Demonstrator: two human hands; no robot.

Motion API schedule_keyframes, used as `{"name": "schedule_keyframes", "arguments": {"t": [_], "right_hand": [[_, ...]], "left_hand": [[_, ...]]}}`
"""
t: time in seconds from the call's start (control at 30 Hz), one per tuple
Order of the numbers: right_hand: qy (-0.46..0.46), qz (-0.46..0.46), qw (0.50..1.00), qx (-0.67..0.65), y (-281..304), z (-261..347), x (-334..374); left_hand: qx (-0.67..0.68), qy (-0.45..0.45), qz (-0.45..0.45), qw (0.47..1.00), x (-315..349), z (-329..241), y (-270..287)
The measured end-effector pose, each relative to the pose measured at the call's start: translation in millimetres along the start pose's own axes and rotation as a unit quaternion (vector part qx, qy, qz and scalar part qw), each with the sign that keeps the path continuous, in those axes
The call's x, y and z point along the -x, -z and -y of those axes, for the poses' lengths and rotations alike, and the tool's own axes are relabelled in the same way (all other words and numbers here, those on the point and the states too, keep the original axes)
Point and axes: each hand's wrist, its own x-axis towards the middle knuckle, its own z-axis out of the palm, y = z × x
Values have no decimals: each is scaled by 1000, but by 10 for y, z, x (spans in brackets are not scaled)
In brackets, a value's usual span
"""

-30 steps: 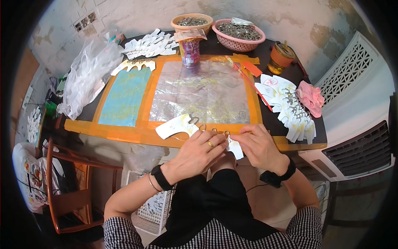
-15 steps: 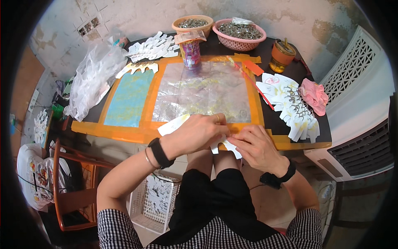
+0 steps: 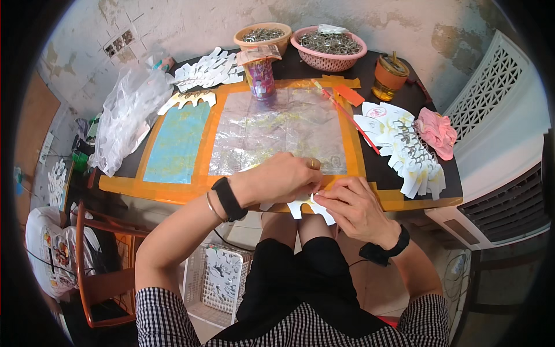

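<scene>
At the table's near edge, a white notched card [image 3: 299, 207] with yellowish smears hangs partly over the edge. My right hand [image 3: 354, 209] is closed, pinching the card's right part between thumb and fingers. A small bright spot shows at its fingertips, too small to name. My left hand [image 3: 287, 178] is curled closed just above the card, its fingertips beside the right hand's; what they hold is hidden. The left wrist and hand cover much of the card's left part. Beyond lies a clear plastic sheet [image 3: 277, 130] with yellow smears, taped down by orange tape.
Pink [image 3: 329, 61] and orange baskets [image 3: 254, 43] of metal pieces stand at the back, near a purple cup [image 3: 261, 81] and a jar [image 3: 388, 78]. White card pieces with metal rings [image 3: 399, 139] lie right, beside a pink cloth [image 3: 435, 134]. A plastic bag [image 3: 124, 115] sits left.
My left hand has risen slightly off the card and its fingers have curled in. The card's left end has dropped lower behind the left wrist. My right hand keeps its pinch. The view has shifted slightly.
</scene>
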Motion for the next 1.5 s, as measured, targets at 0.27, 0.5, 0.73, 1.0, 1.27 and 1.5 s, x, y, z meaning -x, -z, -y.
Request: {"name": "schedule_keyframes", "arguments": {"t": [0.27,0.5,0.73,1.0,1.27,1.5], "right_hand": [[2,9,1000,20,-8,-24,11],[-13,47,999,6,24,19,-6],[-9,72,997,34,40,52,-14],[17,59,997,56,16,41,1],[25,51,996,61,-15,19,51],[21,41,994,95,-46,90,51]], "left_hand": [[-138,28,-126,982,326,-286,-319],[-81,60,-239,966,443,-324,-535],[126,162,-282,937,466,-453,-502],[115,248,-258,927,344,-461,-541],[105,290,-242,920,261,-470,-533],[69,285,-288,912,249,-491,-685]]}}
